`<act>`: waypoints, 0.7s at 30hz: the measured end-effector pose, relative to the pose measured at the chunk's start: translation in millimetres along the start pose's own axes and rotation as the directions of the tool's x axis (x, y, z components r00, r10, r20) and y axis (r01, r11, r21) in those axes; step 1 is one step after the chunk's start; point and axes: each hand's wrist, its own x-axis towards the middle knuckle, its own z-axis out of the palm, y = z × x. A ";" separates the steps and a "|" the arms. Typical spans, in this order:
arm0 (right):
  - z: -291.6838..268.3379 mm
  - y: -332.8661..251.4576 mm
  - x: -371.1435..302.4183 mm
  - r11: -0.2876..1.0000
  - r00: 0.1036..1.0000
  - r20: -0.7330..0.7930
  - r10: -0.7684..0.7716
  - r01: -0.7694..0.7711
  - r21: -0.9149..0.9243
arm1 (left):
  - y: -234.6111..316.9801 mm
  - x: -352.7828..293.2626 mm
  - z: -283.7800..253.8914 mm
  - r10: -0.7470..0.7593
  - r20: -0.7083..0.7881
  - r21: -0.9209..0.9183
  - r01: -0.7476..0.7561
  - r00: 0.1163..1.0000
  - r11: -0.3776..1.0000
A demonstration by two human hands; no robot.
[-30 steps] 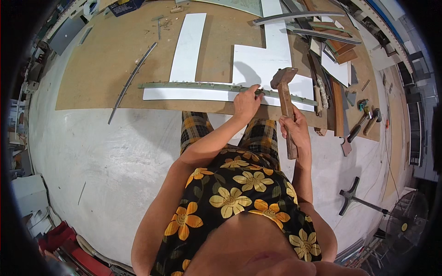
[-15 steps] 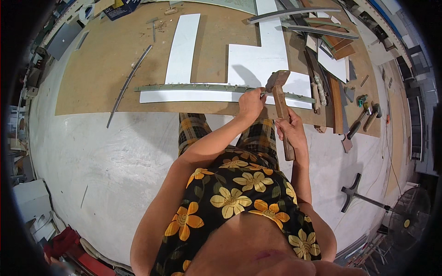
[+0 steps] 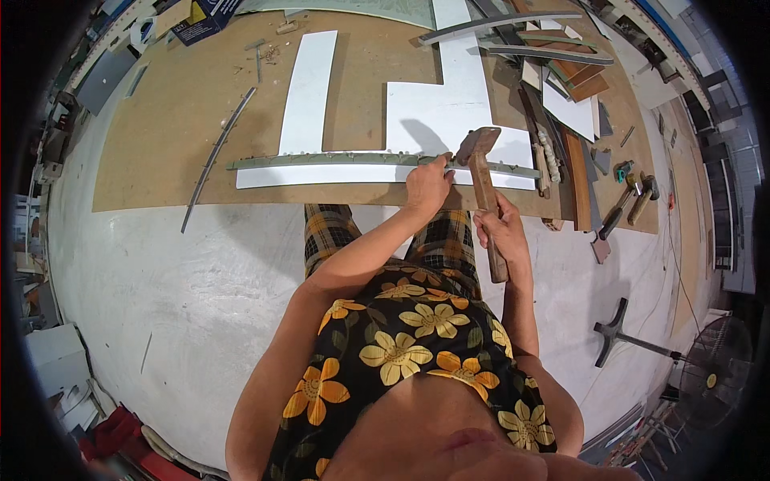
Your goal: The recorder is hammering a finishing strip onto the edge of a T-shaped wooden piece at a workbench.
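My right hand is wrapped round the wooden handle of a hammer. Its brown head is raised over a long grey-green strip, near the strip's right part. Several small bumps or nail heads line the strip's upper edge. Just left of the hammer head, my left hand is closed, its fingertips pressed together at the strip; whatever they pinch is too small to make out. Under the strip lies a white board, with a white upright panel and a wider, stepped white panel beyond it.
A thin dark strip lies on the brown tabletop at left, below a small hammer. Offcuts and boards crowd the right side. More hand tools rest near the right edge. A fan stands at lower right.
The whole view has shifted a little, so the table sits slightly lower and further left. My left fingertips have moved slightly along the strip's upper edge; the hammer stays raised in my right hand.
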 end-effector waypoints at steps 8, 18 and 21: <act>-15.2 -11.6 -13.3 0.997 0.992 -0.100 -0.075 0.074 -0.008 | -8.5 3.7 -1.5 -0.010 0.070 0.066 0.005 0.998 0.998; -41.9 6.6 -23.8 0.997 0.972 -0.233 -0.029 0.046 0.069 | 0.7 -24.6 0.0 0.539 -0.062 0.094 -0.532 0.840 0.841; -44.2 11.3 -30.1 0.996 0.968 -0.251 -0.019 0.039 0.076 | 7.2 -27.4 41.5 0.675 0.000 0.058 -0.674 0.738 0.736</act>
